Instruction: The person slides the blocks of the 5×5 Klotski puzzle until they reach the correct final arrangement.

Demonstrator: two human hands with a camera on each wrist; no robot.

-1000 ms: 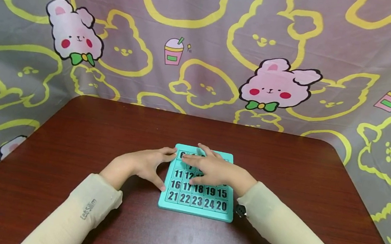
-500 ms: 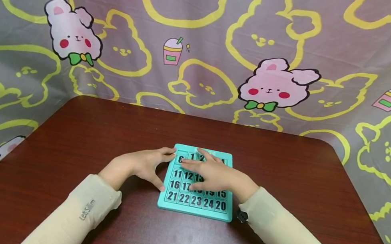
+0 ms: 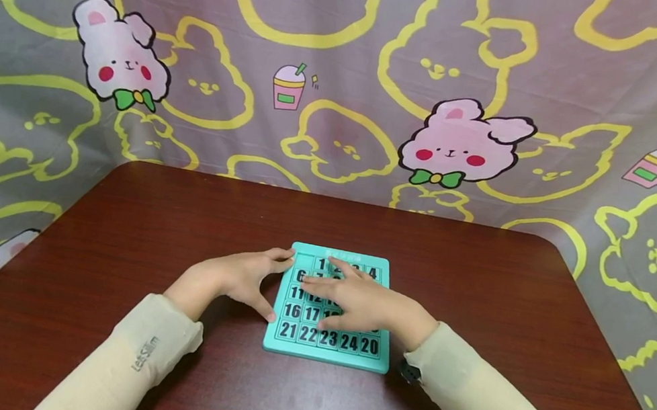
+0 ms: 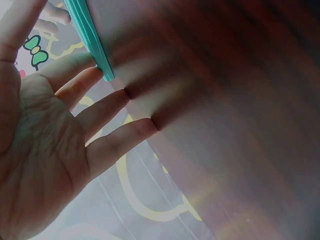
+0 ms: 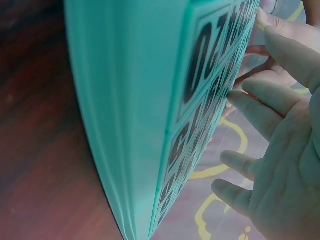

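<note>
A turquoise sliding number puzzle [image 3: 324, 355] lies flat on the table, with black numbers on its tiles. Its gap [image 3: 303, 260] sits in the top-left corner, directly above the 6 tile [image 3: 300, 275]. My left hand [image 3: 244, 278] is spread along the puzzle's left side, thumb at the lower part and forefinger near the top corner. The left wrist view shows its fingers [image 4: 107, 110] straight, two of them at the frame's edge. With fingers extended, my right hand [image 3: 360, 301] touches the left columns and hides several tiles. In the right wrist view its fingertips meet the tiled face [image 5: 200, 105].
The dark reddish-brown table [image 3: 206, 211] spreads around the puzzle. Behind it and at both sides hangs a grey-pink curtain [image 3: 342, 85] with rabbit and cup prints. A small black object [image 3: 409, 372] is at the right sleeve's cuff.
The 6 tile has slid down from the top-left corner to the second row, opening the gap above it. My right hand has moved slightly toward me; the left has stayed in place.
</note>
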